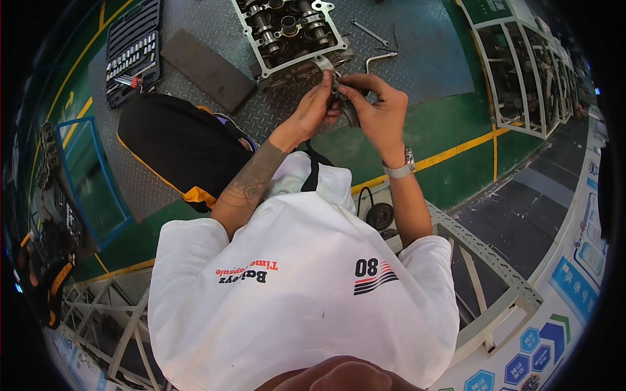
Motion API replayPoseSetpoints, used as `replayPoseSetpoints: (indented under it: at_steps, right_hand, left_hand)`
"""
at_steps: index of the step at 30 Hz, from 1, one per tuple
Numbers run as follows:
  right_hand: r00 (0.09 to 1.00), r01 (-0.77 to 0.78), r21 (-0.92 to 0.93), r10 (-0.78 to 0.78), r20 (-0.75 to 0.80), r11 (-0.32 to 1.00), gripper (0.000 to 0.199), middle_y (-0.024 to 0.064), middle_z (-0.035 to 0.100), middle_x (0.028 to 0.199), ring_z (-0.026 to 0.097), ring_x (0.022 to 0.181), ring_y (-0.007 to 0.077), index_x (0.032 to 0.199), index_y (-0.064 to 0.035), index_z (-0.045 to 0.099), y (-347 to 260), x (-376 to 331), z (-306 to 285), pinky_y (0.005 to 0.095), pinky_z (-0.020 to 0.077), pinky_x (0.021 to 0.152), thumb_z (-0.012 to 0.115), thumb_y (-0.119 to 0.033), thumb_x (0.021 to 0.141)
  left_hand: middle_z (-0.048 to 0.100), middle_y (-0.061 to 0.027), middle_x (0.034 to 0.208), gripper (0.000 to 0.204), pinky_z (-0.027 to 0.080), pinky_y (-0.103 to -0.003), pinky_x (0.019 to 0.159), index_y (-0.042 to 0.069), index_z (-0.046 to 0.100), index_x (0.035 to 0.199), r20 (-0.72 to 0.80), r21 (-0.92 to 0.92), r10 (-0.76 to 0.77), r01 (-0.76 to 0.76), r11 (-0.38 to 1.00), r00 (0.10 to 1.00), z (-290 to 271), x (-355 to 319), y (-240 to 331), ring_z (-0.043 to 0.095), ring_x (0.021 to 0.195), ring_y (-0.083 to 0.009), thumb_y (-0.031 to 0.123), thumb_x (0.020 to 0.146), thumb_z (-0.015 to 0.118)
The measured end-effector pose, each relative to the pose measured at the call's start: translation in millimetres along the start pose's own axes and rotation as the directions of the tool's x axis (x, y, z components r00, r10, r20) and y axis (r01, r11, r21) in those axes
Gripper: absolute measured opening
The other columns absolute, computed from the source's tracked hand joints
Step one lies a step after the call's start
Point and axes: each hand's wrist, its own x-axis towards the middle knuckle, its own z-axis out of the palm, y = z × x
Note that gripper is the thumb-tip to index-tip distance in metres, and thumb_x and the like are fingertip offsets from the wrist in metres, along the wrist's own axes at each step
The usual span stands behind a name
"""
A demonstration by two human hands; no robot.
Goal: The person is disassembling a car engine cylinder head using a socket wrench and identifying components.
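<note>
Both of my hands meet at a curved grey metal piece [351, 116], just this side of an engine cylinder head [298, 62]. My left hand [312, 111] grips the piece with its thumb pointing up along it and its fingers curled underneath. From the other side my right hand [381, 107] pinches at its middle with thumb and forefinger. Whether a smaller part sits between those fingertips is hidden. The cylinder head has a pale rim, and two shafts with lobes show inside it.
Right of the cylinder head lie a combination wrench [370, 32] and an L-shaped wrench [380, 57]. A dark flat slab [208, 68] and an open socket set case [135, 52] lie to the left on tread plate [417, 72]. A framed rack [521, 72] stands far right.
</note>
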Motion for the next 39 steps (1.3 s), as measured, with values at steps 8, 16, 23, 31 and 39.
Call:
replayPoseSetpoints:
  at_steps: [8, 16, 23, 31, 39]
  right_hand:
    - [0.992, 0.081, -0.087, -0.088, -0.087, 0.993, 0.013, 0.0108, 0.072, 0.081, 0.071, 0.071, 0.0191, 0.089, -0.0024, 0.071, 7.9, -7.0, 2.2, 0.027, 0.0521, 0.062, 0.075, -0.005, 0.077]
    - [0.969, 0.232, -0.227, -0.204, 0.139, 0.946, 0.017, 0.0139, 0.071, 0.095, 0.07, 0.079, 0.0188, 0.096, -0.0023, 0.07, 13.0, -6.5, -9.5, 0.0271, 0.0525, 0.065, 0.071, -0.009, 0.081]
    - [0.923, -0.34, 0.126, 0.305, 0.236, 0.932, 0.04, 0.0057, 0.063, 0.112, 0.061, 0.094, 0.0128, 0.131, -0.0029, 0.054, 30.4, -15.1, -17.2, 0.026, 0.0482, 0.078, 0.053, -0.028, 0.099]
    - [0.742, -0.67, 0.469, 0.535, 0.404, 0.575, 0.042, -0.0027, 0.06, 0.09, 0.048, 0.066, 0.0067, 0.122, -0.0054, 0.061, 64.5, -43.2, -10.1, 0.0222, 0.0397, 0.061, 0.047, -0.039, 0.101]
    - [0.687, -0.718, 0.469, 0.634, 0.355, 0.514, 0.037, 0.0005, 0.06, 0.082, 0.057, 0.072, 0.009, 0.106, 0.0012, 0.062, 75.8, -65.5, -11.9, 0.0216, 0.04, 0.062, 0.06, -0.034, 0.095]
  left_hand:
    - [0.034, 0.0011, 0.079, 0.057, 0.028, -0.023, 0.055, 0.015, 0.05, 0.109, -0.044, -0.01, -0.04, 0.04, 0.999, 0.998, 2.5, 2.3, -3.0, 0.031, 0.065, -0.0094, 0.067, 0.093, 0.037]
    - [0.039, 0.0023, 0.075, 0.058, 0.028, -0.022, 0.054, 0.013, 0.051, 0.106, 0.004, 0.107, -0.055, 0.054, 0.993, 0.998, 3.5, 4.9, -2.9, 0.032, 0.063, -0.0082, 0.068, 0.093, 0.036]
    - [0.037, 0.0043, 0.068, 0.06, 0.023, -0.019, 0.051, 0.01, 0.059, 0.104, -0.037, 0.09, 0.069, -0.065, 0.994, 0.997, 1.5, 4.5, -1.7, 0.029, 0.06, -0.0049, 0.063, 0.097, 0.033]
    - [0.042, 0.004, 0.075, 0.042, 0.028, -0.02, 0.054, 0.01, 0.059, 0.11, -0.007, 0.442, 0.005, -0.001, 0.897, 1.0, -8.4, 4.8, -6.2, 0.034, 0.061, -0.0046, 0.047, 0.101, 0.041]
    - [0.052, 0.0019, 0.087, 0.027, 0.038, -0.021, 0.068, 0.006, 0.056, 0.121, -0.012, 0.747, 0.211, -0.132, 0.651, 0.977, -23.6, -15.2, -2.4, 0.043, 0.075, -0.007, 0.02, 0.1, 0.046]
